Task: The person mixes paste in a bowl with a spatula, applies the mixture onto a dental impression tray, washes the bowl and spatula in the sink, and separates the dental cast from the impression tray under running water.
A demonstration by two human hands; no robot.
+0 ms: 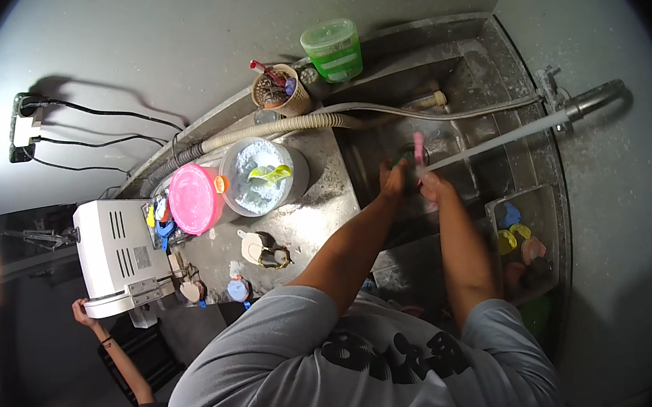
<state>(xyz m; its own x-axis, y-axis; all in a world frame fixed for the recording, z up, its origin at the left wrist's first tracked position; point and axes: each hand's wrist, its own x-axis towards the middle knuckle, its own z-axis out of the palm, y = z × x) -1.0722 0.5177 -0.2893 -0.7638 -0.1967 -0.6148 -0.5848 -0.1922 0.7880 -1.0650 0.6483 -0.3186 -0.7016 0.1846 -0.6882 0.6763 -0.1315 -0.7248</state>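
Note:
Both hands are over the metal sink [483, 183], in the water stream [490, 142] that runs from the faucet [597, 99] on the right. My left hand [393, 178] is closed around something dark that I cannot make out. Close beside it, my right hand [436, 187] is closed at the lower end of a slim pink object [418, 146] that stands up between the hands. Its kind is too small and blurred to tell. The fingers of both hands are partly hidden.
A ribbed hose [278, 129] crosses behind the sink. On the left counter stand a tub of pale powder [250, 199] with a green scoop, a pink tub [195, 200] and a white machine [121, 257]. Another person's hand [81, 312] touches that machine. A bin [545, 208] holds colored pieces.

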